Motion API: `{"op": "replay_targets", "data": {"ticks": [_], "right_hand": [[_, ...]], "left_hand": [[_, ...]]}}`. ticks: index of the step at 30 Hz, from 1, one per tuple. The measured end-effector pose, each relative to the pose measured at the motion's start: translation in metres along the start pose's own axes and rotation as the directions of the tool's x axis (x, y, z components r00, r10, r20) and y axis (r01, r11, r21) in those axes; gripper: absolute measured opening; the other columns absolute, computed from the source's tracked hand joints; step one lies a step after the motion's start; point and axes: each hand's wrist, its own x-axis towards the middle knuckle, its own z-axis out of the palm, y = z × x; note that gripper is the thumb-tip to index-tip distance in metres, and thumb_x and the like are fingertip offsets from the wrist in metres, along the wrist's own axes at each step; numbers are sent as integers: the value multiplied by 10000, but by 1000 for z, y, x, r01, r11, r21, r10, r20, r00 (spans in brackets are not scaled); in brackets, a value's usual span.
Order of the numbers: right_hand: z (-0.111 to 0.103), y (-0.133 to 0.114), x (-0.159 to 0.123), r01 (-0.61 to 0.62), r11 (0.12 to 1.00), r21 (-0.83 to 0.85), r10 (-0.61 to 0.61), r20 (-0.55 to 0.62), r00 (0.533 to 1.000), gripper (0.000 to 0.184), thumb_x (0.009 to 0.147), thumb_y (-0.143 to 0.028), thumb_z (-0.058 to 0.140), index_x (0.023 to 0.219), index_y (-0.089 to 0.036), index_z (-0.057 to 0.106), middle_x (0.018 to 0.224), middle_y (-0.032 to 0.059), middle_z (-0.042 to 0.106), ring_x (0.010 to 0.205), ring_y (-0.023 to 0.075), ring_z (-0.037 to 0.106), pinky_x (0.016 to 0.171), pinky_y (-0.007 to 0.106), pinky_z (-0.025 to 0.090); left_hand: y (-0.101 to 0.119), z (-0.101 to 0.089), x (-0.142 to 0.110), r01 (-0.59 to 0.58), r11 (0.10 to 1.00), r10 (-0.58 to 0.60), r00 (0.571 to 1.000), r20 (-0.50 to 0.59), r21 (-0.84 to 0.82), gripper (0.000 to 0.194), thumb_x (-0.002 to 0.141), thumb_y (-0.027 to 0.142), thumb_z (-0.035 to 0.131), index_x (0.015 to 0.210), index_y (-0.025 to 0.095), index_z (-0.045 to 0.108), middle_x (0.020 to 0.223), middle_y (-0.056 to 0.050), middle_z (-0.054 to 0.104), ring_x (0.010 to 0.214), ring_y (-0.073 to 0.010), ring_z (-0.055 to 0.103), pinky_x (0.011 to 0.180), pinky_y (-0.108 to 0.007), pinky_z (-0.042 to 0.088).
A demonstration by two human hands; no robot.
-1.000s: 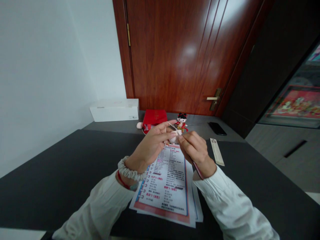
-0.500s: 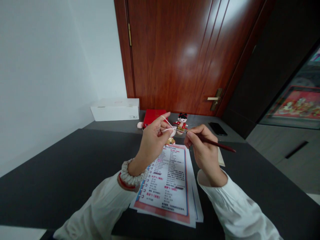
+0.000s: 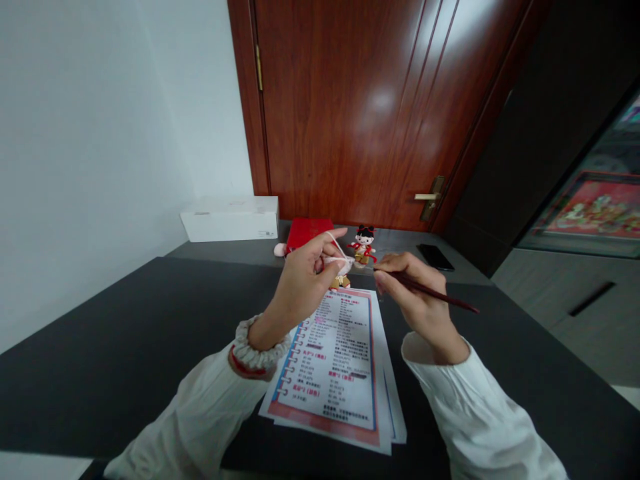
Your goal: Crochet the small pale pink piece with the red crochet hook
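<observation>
Pinched in my left hand is a small crochet piece, pale on top with a tan lower part. White yarn runs up from it over my raised index finger. My right hand grips a crochet hook by its dark reddish handle, and the thin metal end points left toward the piece. Whether the tip sits in a stitch is too small to tell. Below both hands lie printed pattern sheets on the dark table.
A finished crochet doll with black hair stands behind the hands. Near it are a red box, a pale pink yarn ball, and a long white box by the wall. A black phone lies at the right. A wooden door rises behind.
My right hand and the hook have shifted a little right and down, away from the crochet piece. My left hand has moved slightly right, its index finger tipped a bit lower.
</observation>
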Motion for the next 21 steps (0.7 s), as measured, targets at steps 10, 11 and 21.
{"op": "replay_targets", "data": {"ticks": [10, 11, 21], "right_hand": [[-9, -1, 0, 261, 962, -82, -239, 206, 949, 139, 863, -99, 576, 858, -223, 639, 751, 22, 636, 690, 164, 580, 638, 326, 460], [-7, 1, 0, 222, 973, -62, -209, 165, 964, 126, 857, -105, 592, 850, -222, 638, 747, 16, 638, 689, 160, 585, 640, 320, 462], [-2, 0, -4, 215, 976, -35, -207, 147, 967, 133, 854, -66, 592, 848, -197, 610, 762, 10, 614, 696, 137, 560, 639, 296, 445]], "left_hand": [[-2, -4, 1, 32, 999, -28, 995, 101, -39, 425, 819, 150, 570, 1242, 110, 557, 770, -6, 609, 723, -128, 596, 693, -264, 489], [-2, -5, 1, 30, 999, -27, 994, 104, -35, 426, 819, 151, 572, 1243, 111, 556, 773, -5, 606, 724, -128, 593, 693, -264, 485], [5, -7, 0, 84, 989, -68, 989, 131, -124, 392, 791, 115, 581, 1182, 103, 572, 727, 22, 581, 684, -106, 568, 660, -240, 458]]}}
